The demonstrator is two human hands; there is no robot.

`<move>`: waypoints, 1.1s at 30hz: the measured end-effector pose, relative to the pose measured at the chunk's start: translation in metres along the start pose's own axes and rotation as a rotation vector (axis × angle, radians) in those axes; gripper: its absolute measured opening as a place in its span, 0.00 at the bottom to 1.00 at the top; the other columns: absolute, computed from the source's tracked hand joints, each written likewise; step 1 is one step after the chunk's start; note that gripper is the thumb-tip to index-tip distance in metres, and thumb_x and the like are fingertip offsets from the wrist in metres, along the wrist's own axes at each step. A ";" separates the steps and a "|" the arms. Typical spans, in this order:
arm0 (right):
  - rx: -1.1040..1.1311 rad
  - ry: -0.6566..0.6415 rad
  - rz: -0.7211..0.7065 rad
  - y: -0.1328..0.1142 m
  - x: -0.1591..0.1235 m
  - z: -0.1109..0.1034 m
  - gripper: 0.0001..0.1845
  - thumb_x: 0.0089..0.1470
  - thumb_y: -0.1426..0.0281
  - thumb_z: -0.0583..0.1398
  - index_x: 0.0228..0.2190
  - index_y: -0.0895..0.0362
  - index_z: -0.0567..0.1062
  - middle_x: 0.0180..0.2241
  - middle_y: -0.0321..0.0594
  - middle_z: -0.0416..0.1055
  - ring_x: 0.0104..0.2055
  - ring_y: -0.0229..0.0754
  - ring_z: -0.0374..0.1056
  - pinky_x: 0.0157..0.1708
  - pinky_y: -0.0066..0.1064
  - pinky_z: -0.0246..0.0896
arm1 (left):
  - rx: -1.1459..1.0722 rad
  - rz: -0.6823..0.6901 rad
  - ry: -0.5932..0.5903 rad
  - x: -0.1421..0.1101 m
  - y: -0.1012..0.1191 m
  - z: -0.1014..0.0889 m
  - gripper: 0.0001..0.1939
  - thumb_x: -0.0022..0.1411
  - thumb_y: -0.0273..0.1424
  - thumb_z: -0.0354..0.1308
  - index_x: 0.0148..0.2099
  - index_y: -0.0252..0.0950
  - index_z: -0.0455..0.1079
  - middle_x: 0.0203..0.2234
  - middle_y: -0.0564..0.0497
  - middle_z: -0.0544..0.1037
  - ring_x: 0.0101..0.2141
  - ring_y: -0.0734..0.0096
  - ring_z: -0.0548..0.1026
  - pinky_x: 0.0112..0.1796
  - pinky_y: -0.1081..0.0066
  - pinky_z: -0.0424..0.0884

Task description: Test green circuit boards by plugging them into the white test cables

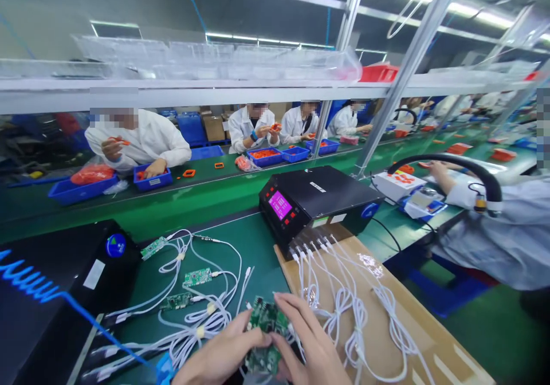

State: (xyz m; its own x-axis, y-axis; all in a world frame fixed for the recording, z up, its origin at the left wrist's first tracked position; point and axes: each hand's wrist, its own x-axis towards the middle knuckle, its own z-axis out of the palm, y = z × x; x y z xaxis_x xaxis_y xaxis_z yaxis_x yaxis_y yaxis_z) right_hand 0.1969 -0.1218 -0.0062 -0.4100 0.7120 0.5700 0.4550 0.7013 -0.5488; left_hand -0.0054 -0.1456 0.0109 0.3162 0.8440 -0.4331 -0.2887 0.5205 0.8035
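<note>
Both my hands meet at the bottom centre over the green bench. My left hand (221,353) and my right hand (309,342) grip a stack of small green circuit boards (266,316) between their fingers. White cables (201,316) lie tangled just left of my hands, some plugged into loose green circuit boards (196,277). More white cables (344,299) run from a black tester box (315,199) with a pink screen across a brown cardboard sheet (387,322) to my right.
A second black box (47,293) with a blue coiled cord stands at the left. Across the green conveyor (180,201), several people in white coats handle orange parts over blue bins (152,179). A person in white sits close at my right (507,230).
</note>
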 end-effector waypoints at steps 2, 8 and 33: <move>0.014 0.082 0.103 -0.012 0.014 0.013 0.23 0.66 0.72 0.58 0.61 0.51 0.71 0.58 0.46 0.73 0.57 0.44 0.75 0.55 0.30 0.74 | -0.106 0.025 0.077 -0.001 0.007 0.001 0.21 0.55 0.37 0.72 0.47 0.33 0.73 0.37 0.43 0.83 0.32 0.59 0.82 0.38 0.62 0.78; -0.218 0.015 0.547 -0.016 0.077 0.063 0.14 0.70 0.68 0.53 0.40 0.58 0.77 0.38 0.48 0.79 0.40 0.49 0.79 0.40 0.35 0.72 | -0.307 0.259 0.465 -0.006 0.049 -0.010 0.06 0.67 0.28 0.64 0.43 0.29 0.75 0.41 0.38 0.84 0.39 0.59 0.84 0.40 0.66 0.81; 0.151 -0.051 0.688 0.003 0.097 0.113 0.12 0.70 0.71 0.45 0.45 0.59 0.66 0.40 0.54 0.78 0.40 0.51 0.79 0.41 0.38 0.70 | -0.432 0.459 0.529 0.078 0.087 -0.038 0.15 0.76 0.31 0.53 0.41 0.27 0.76 0.38 0.38 0.84 0.46 0.62 0.83 0.53 0.65 0.77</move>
State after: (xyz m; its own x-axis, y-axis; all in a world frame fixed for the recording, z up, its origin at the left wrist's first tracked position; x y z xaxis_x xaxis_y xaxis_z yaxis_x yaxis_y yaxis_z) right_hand 0.0689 -0.0469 -0.0215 -0.1075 0.9936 0.0359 0.5111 0.0862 -0.8552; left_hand -0.0407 -0.0295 0.0314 -0.3541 0.8782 -0.3215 -0.6420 0.0218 0.7664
